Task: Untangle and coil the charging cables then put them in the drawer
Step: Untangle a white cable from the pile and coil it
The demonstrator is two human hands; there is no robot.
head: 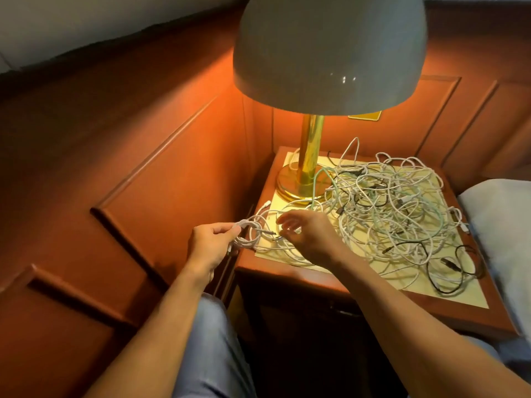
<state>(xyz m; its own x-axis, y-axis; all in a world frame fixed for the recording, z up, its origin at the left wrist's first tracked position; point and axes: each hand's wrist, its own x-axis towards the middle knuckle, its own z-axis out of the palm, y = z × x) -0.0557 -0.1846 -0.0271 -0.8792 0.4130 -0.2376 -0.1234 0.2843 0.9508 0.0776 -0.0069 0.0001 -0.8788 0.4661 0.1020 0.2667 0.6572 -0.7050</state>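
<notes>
A big tangle of charging cables (385, 208), mostly white with some black and one pale green, covers the nightstand top (321, 277). My left hand (208, 244) pinches a small coil of white cable (248, 232) just off the nightstand's left corner. A loose strand runs from that coil to the right. My right hand (309, 235) hovers over it with fingers spread and curled; thumb and fingertips are close to the cable end, and I cannot see whether they grip it. The drawer front below the top is dark and hard to make out.
A lamp with a brass stem (309, 156) and a large pale shade (330, 50) stands at the back left of the nightstand. Red-brown wooden panelling (143, 156) runs along the left and back. A pillow edge (502, 225) lies to the right. My knees are below.
</notes>
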